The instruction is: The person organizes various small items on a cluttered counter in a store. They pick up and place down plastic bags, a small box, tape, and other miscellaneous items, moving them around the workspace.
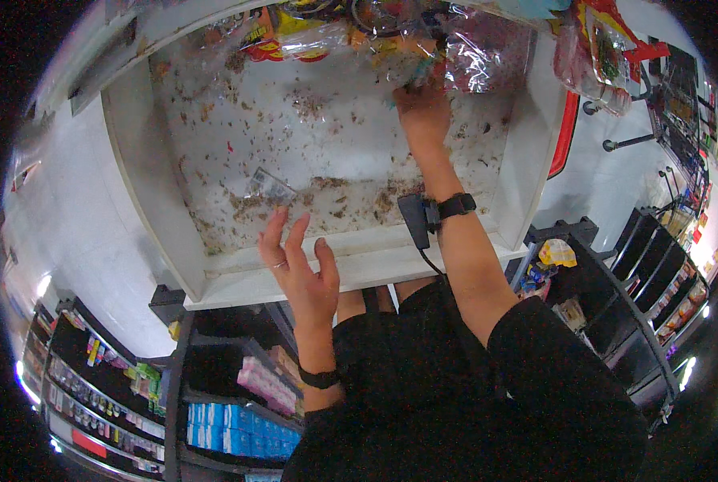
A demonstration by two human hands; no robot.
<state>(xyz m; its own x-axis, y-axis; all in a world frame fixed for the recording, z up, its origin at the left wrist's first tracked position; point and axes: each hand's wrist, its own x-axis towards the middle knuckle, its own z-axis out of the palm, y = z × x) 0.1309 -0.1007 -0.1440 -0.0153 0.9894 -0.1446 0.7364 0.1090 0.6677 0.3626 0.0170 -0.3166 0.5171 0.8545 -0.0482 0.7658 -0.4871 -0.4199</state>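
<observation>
Before me is a white drawer-like bin (232, 289) with raised sides, its pale bottom strewn with brown crumbs and debris. My right hand (422, 114) reaches down over the far right part of the bin, close to plastic-wrapped packets; its fingers are blurred, so any grip is hidden. Just beyond it lies a shiny clear plastic packet (476, 63). My left hand (302, 253) hovers over the near rim, fingers apart and holding nothing. A small clear plastic piece (270, 185) lies on the debris beyond its fingertips. Yellow and red packets (311, 39) lie along the far side.
Black shelves with blue boxes (238, 431) and pink packages (267, 385) stand at the lower left. On the right are more black shelves (612, 295), hanging packets (606, 60) and metal display hooks (633, 142). A black device (416, 220) with a cable sits at my right wrist.
</observation>
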